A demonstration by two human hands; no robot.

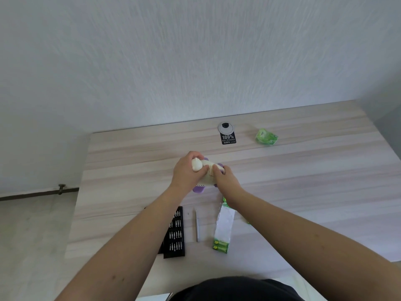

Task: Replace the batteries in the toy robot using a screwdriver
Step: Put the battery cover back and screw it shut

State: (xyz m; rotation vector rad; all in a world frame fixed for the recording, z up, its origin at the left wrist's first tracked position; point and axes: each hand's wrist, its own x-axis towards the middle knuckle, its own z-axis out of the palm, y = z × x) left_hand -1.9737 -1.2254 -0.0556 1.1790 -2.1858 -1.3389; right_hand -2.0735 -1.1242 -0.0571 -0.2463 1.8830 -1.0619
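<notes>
A white and purple toy robot (206,181) lies on the light wooden table (303,181) near its middle. My left hand (186,172) grips the toy's white upper part. My right hand (225,177) presses its fingers on the toy's body; what lies under the fingertips is hidden. A thin grey screwdriver (197,225) lies on the table nearer me, untouched. Beside it, a clear pack with two green batteries (221,246) rests at the front.
A black case of screwdriver bits (175,233) lies open left of the screwdriver. A crumpled green wrapper (266,136) sits at the back right. A round cable grommet with a black label (226,133) is by the wall. The table's left edge is close.
</notes>
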